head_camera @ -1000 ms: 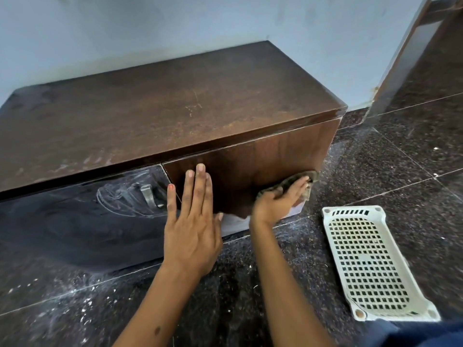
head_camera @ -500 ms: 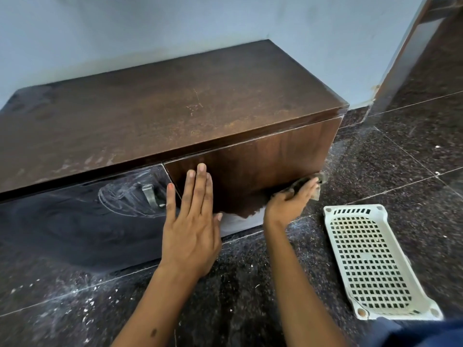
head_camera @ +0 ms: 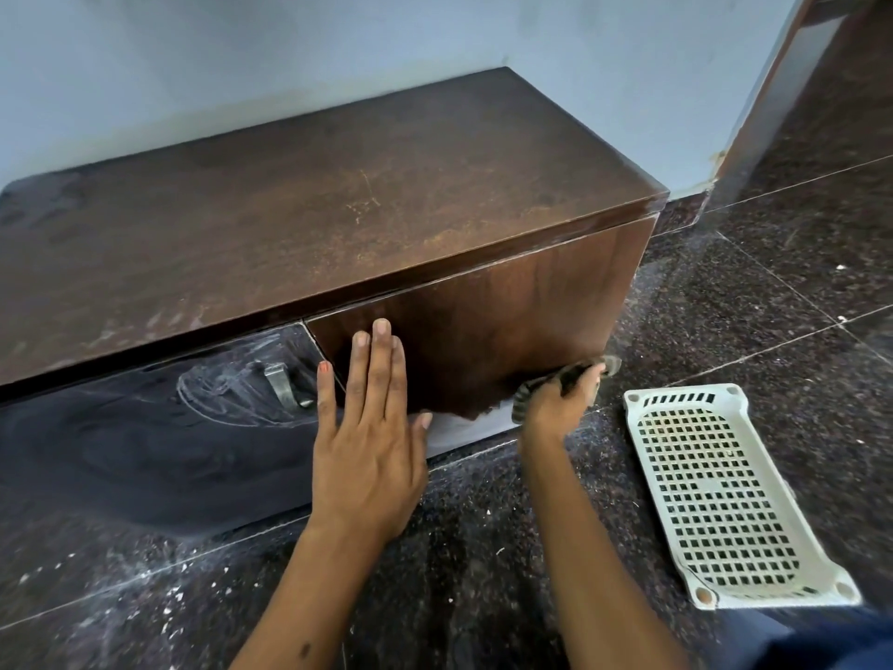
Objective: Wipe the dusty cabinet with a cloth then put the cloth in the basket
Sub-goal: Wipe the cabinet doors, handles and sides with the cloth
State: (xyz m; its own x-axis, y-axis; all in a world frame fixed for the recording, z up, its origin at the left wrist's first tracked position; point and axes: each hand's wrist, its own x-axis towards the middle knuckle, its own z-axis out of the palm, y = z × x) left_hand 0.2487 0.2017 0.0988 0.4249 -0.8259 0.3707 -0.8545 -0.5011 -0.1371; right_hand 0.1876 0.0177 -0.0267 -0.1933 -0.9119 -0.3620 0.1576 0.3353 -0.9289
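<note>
dark wood cabinet (head_camera: 483,302) front: my left hand (head_camera: 367,427) braces flat, my right hand (head_camera: 555,403) grips the cloth (head_camera: 565,377); best pressed firmly along the bottom edge.

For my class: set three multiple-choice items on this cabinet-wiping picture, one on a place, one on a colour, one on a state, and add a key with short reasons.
1. Where is the basket?
A. on the cabinet
B. on the floor, right of the cabinet
C. in the left hand

2. What colour is the basket?
A. off-white
B. red
C. black

3. How is the left hand?
A. gripping the cloth
B. clenched in a fist
C. flat against the cabinet front

Key: B, it lies on the dark floor beside the cabinet; A, pale plastic; C, straight fingers press the door, while the right hand grips the cloth.
</note>
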